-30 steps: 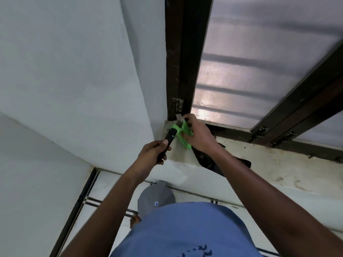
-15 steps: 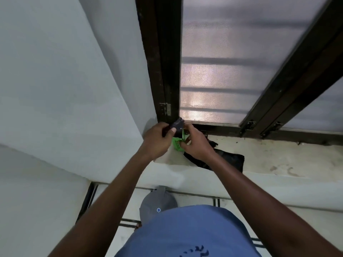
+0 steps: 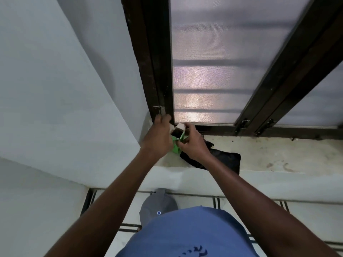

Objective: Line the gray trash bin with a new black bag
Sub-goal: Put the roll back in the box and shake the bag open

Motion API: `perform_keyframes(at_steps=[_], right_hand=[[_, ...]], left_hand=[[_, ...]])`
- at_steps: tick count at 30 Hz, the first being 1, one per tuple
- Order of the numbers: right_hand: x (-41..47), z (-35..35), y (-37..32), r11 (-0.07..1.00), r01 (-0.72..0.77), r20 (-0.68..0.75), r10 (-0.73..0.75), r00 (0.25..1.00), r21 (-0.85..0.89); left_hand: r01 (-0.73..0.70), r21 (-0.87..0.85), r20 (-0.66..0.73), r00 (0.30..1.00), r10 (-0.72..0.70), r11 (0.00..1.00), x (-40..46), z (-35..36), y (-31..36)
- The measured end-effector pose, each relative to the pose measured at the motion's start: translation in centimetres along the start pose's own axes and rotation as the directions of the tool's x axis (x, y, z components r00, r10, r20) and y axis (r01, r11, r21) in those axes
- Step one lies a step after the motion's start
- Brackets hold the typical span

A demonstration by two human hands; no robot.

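Presently: green box held at the window ledge

We hold a small green box [image 3: 176,147], flaps open with a dark roll inside, above the ledge [image 3: 278,154]. Our left hand [image 3: 157,139] curls round its left side; our right hand [image 3: 193,145] pinches its right edge. One black bag [image 3: 225,160] lies flat on the ledge, just right. Gray trash bin [image 3: 157,206] stands on the floor below.

left hand [image 3: 157,139]: now up against green box [image 3: 176,147] | black roll [image 3: 176,133]: now inside box's open top | right hand [image 3: 193,145]: shifted to box's side
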State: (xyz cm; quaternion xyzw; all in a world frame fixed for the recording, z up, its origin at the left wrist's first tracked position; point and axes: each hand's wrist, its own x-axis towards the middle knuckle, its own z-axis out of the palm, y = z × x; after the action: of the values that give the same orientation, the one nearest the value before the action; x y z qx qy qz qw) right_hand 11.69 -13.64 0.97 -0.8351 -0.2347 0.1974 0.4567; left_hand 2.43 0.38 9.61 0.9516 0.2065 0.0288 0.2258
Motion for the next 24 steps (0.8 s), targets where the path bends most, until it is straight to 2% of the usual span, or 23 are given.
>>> perform_keyframes(at_steps=[1,4,5,7,9,10,13,15,20,24], right_hand=[[0.0,0.0,0.0,0.998,-0.036,-0.015,0.037,0.999,0.045],[-0.1,0.6,0.1,0.990,-0.076,-0.057,0.083,0.995,0.119],[-0.2,0.8,0.1,0.989,-0.075,-0.071,0.084,0.994,0.126],[-0.5,1.3,0.1,0.988,-0.091,-0.084,0.102,0.991,0.126],[-0.6,1.9,0.4,0.977,-0.132,-0.087,0.148,0.985,0.168],[-0.7,2.1,0.4,0.960,-0.157,-0.082,0.180,0.980,0.234],[-0.7,2.2,-0.1,0.849,-0.247,-0.044,0.302,0.952,0.468],[-0.9,2.0,-0.5,0.803,-0.278,-0.025,0.341,0.940,0.527],[-1.0,1.7,0.0,0.835,-0.246,-0.012,0.289,0.957,0.492],[-1.1,1.7,0.0,0.925,-0.170,-0.051,0.198,0.979,0.339]], left_hand=[[0.052,-0.027,0.001,0.999,-0.052,0.998,-0.3,0.4,-0.2],[0.239,-0.218,0.150,0.966,-0.210,0.946,-1.0,2.1,-1.2],[0.306,-0.320,0.200,0.947,-0.251,0.897,-0.9,2.8,-1.6],[0.409,-0.545,0.257,0.913,-0.318,0.732,-0.8,3.8,-1.9],[0.435,-0.701,0.263,0.894,-0.362,0.565,-0.4,4.5,-2.3],[0.433,-0.733,0.260,0.891,-0.371,0.526,0.0,5.0,-2.7],[0.437,-0.751,0.242,0.879,-0.410,0.494,0.5,5.3,-3.2],[0.432,-0.776,0.251,0.880,-0.404,0.458,0.8,5.4,-3.5],[0.388,-0.800,0.268,0.914,-0.305,0.457,1.2,5.3,-3.8],[0.369,-0.833,0.268,0.921,-0.284,0.413,1.4,5.5,-4.0]])
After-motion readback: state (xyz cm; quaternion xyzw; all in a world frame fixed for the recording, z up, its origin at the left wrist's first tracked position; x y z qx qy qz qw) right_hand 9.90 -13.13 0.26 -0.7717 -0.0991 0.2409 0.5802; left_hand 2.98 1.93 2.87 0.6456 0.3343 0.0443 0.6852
